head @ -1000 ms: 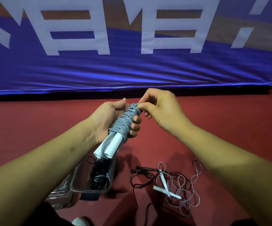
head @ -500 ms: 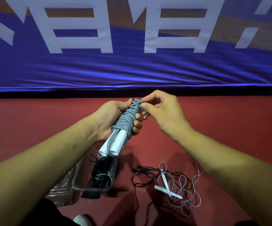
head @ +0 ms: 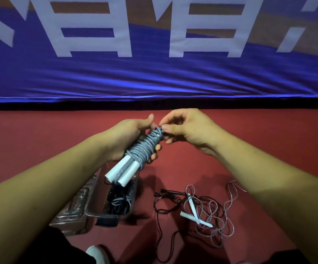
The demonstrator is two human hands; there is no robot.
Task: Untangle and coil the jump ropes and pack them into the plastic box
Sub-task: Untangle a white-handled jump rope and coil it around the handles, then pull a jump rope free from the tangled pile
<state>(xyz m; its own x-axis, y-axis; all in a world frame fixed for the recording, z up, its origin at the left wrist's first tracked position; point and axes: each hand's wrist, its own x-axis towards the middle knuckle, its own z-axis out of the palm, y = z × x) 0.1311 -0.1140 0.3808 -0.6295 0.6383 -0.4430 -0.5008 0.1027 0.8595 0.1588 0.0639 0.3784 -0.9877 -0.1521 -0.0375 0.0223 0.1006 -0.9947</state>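
Observation:
A grey jump rope (head: 145, 147) is wound tightly around its two white handles, which stick out below. My left hand (head: 127, 136) is wrapped around this bundle and holds it in the air. My right hand (head: 188, 128) pinches the rope's top end between thumb and fingers. Below on the red floor stands the clear plastic box (head: 97, 212) with dark coiled ropes inside. To its right lie a tangled clear rope with white handles (head: 204, 212) and a black rope (head: 164, 202), both loose.
A clear lid (head: 68, 212) lies against the box's left side. A blue banner (head: 154, 73) with white characters hangs across the back. My white shoe tip (head: 95, 252) shows at the bottom edge.
Both hands and the bundle have dropped slightly in view. My right thumb and fingers have shifted onto the very top of the coil.

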